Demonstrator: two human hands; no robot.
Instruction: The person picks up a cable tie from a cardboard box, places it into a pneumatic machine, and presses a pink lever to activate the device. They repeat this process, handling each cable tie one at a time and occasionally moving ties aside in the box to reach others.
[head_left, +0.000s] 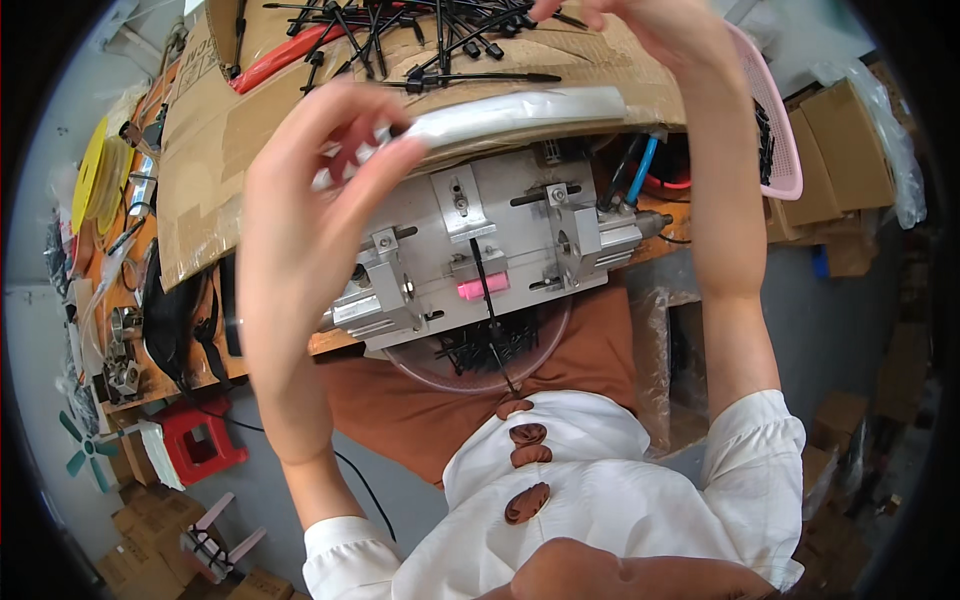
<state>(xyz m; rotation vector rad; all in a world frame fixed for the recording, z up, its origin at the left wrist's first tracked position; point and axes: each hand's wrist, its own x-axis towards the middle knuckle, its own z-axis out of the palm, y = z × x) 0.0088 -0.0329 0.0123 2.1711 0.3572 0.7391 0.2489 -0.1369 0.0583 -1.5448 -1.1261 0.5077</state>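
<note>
My left hand [335,190] is raised over the left end of the metal fixture [525,215], its fingers curled round several small white pieces [365,153]. A dark bit shows at its fingertips; its kind is unclear. My right hand [650,25] reaches to the far edge of the picture, blurred and partly cut off. Its fingers are nearest a pile of thin black rods with thick ends [440,35] on the cardboard [640,95]. A single black rod [485,280] lies across the fixture's middle, over a pink block [470,290], and points toward me.
A clear plastic sleeve [530,112] lies along the cardboard's near edge. Below the fixture, a round basket [420,372] with black pieces sits at my lap. A pink basket [785,150] stands at right, a yellow spool [95,170] and a red stool [200,440] at left.
</note>
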